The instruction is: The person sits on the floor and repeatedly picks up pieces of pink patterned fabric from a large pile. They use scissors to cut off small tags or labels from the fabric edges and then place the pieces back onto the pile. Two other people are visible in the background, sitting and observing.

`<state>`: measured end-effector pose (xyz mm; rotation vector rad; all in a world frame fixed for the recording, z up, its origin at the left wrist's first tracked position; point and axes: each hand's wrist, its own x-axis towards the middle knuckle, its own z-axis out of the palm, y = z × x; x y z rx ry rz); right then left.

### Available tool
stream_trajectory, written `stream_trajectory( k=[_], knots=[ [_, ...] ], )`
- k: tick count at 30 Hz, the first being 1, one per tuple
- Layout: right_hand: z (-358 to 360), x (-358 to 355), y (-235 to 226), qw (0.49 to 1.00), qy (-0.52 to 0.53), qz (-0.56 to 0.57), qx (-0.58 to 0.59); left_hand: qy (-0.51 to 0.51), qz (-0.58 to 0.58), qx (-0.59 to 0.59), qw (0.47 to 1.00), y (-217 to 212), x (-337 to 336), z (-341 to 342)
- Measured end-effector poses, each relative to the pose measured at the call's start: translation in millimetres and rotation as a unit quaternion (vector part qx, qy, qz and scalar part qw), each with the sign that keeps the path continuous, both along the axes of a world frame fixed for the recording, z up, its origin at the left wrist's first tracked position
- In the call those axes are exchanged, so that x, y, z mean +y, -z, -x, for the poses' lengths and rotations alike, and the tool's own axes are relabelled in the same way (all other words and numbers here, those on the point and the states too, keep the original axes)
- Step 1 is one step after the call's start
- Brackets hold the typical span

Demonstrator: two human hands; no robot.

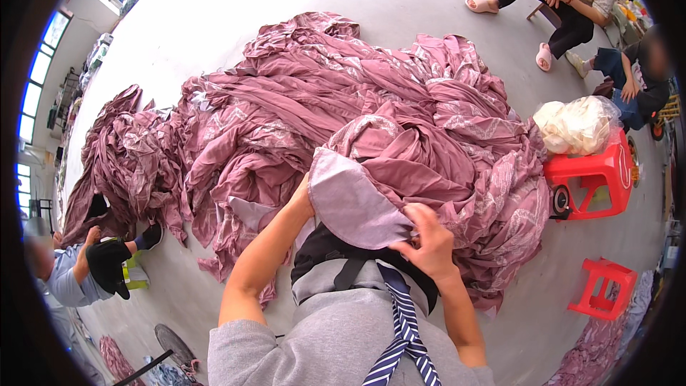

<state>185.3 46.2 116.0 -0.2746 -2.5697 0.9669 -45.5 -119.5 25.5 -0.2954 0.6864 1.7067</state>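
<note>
A pale lilac piece of fabric (351, 199) with a rounded, stitched edge is spread between my two hands, in front of my waist. My left hand (303, 199) grips its left edge, fingers mostly hidden behind the cloth. At its lower right corner, my right hand (427, 241) pinches the gathered edge between thumb and fingers. Just beyond lies a large heap of dusty-pink fabric (307, 100) with white patterned bands, twisted and folded over itself. Whether the lilac piece joins the heap is hidden.
At right, a red plastic stool (597, 171) bears a clear bag of cream material (577, 125); a smaller red stool (604, 289) is nearer. Two people sit at upper right. Another person (78, 271) sits at left beside the heap. More fabric (589, 350) lies at lower right.
</note>
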Motion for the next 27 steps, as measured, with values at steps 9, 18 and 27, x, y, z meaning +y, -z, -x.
stream_trajectory(
  k=[9, 18, 27],
  knots=[
    [21.3, 54.0, 33.9, 0.868, 0.232, 0.434, 0.058, 0.034, 0.191, 0.225, 0.955, -27.6, 7.1, 15.8],
    [12.1, 64.9, 57.2, 0.771, 0.193, 0.605, -0.051, 0.020, 0.196, 0.336, 0.921, -20.9, 0.0, 14.9],
    [18.0, 45.5, 13.2, 0.750, 0.254, 0.610, -0.016, 0.112, 0.103, 0.195, 0.969, -72.5, 32.9, -93.3]
  ],
)
